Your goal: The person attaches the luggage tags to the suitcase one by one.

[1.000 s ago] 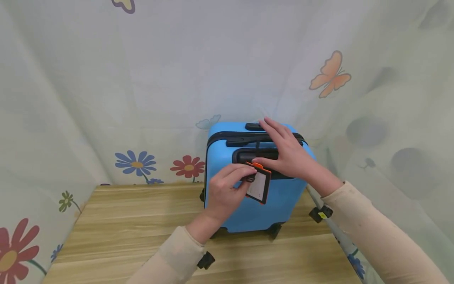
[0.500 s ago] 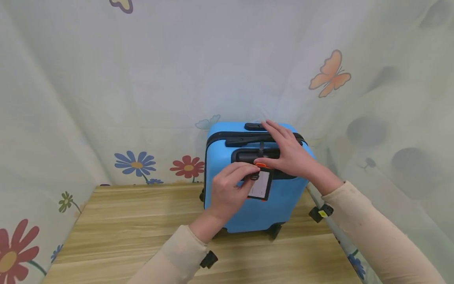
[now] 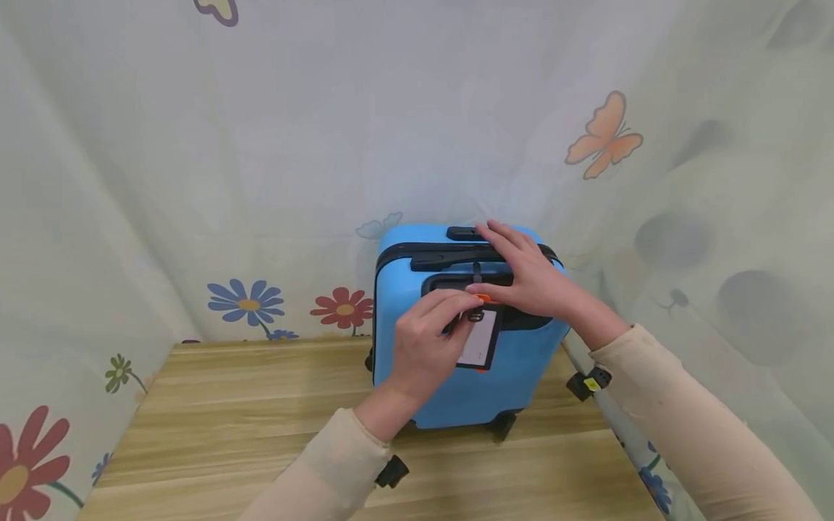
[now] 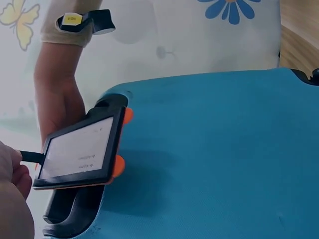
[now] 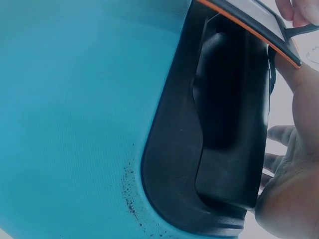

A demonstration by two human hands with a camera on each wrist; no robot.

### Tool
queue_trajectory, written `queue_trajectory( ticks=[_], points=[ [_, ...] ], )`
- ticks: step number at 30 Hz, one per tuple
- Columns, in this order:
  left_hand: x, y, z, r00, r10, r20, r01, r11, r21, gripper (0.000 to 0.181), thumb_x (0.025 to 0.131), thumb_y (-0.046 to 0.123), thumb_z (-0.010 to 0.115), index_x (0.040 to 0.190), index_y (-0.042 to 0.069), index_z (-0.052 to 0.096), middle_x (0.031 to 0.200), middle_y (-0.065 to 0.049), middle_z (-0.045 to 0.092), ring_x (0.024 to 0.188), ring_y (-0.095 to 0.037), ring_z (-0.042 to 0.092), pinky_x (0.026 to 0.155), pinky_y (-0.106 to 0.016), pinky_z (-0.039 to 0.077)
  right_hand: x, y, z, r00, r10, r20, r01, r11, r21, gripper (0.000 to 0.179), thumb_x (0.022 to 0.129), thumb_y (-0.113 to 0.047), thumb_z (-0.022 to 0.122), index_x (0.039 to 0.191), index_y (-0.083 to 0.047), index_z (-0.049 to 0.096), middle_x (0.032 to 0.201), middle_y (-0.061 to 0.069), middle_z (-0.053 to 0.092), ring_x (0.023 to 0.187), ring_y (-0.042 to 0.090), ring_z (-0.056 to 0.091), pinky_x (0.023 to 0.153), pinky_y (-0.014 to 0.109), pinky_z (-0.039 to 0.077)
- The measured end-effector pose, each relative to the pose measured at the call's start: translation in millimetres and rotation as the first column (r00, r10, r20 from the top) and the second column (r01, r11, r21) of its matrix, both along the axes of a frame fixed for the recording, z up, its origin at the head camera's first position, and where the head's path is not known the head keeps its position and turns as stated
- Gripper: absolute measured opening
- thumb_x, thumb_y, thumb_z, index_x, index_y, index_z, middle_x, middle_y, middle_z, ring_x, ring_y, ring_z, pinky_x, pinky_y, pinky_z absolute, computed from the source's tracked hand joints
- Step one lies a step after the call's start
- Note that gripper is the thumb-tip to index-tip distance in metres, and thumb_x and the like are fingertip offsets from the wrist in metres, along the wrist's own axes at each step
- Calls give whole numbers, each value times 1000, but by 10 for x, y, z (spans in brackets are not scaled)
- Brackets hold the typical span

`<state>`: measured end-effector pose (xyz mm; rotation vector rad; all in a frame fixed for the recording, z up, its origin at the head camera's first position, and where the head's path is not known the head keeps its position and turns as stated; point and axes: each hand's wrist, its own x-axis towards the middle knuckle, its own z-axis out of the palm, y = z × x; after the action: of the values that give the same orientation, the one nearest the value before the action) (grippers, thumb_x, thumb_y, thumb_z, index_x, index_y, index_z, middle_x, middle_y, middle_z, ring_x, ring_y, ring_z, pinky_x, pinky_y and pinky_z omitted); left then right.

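Note:
A light-blue suitcase (image 3: 449, 405) stands upright on the wooden surface, with a black handle recess (image 5: 224, 109) near its top. Against its upper face hangs a luggage tag (image 3: 481, 341), black-framed with orange edging and a white card (image 4: 79, 147). My left hand (image 3: 426, 336) pinches the tag's black strap (image 4: 31, 157) near the buckle, between thumb and fingertips. Over the suitcase top my right hand (image 3: 531, 278) lies with extended, spread fingers, its thumb at the tag's orange tab. Part of the strap loops through the suitcase handle behind that thumb.
Wood-patterned flooring (image 3: 247, 420) extends left and in front of the suitcase. A pale curtain (image 3: 293, 145) printed with flowers and butterflies surrounds it at the back and sides. Black wheels (image 3: 502, 425) show under the suitcase.
My left hand has shifted slightly right and up with the strap. The tag has swung from tilted to more upright against the suitcase. My right hand stays nearly in place.

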<state>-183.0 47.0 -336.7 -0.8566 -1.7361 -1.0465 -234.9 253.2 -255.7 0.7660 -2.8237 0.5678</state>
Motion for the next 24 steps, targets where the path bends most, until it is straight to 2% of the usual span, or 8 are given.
queue_trajectory(
  ticks=[8,13,24],
  points=[
    [-21,54,69,1000,10,11,-10,1000,4,16,94,3,81,109,8,81,108,-5,80,104,-18,75,96,-26,58,-37,24,9,1000,-9,19,10,1000,-14,93,100,-35,78,171,-13,23,178,16,15,163,44,10,122,72,23],
    [-35,61,79,1000,13,26,-13,1000,2,15,94,3,81,108,8,80,107,-5,80,104,-19,75,95,-27,59,-56,23,24,1000,-18,-8,18,1000,8,95,98,-39,79,171,-13,25,177,16,18,163,43,12,123,72,23],
    [-17,72,189,991,41,131,-34,998,-56,12,97,7,80,109,8,81,106,-4,80,102,-18,76,88,-29,61,-130,21,54,998,-40,-44,40,999,-5,92,97,-38,81,168,-10,32,175,17,26,162,41,16,123,70,25]
  ],
)
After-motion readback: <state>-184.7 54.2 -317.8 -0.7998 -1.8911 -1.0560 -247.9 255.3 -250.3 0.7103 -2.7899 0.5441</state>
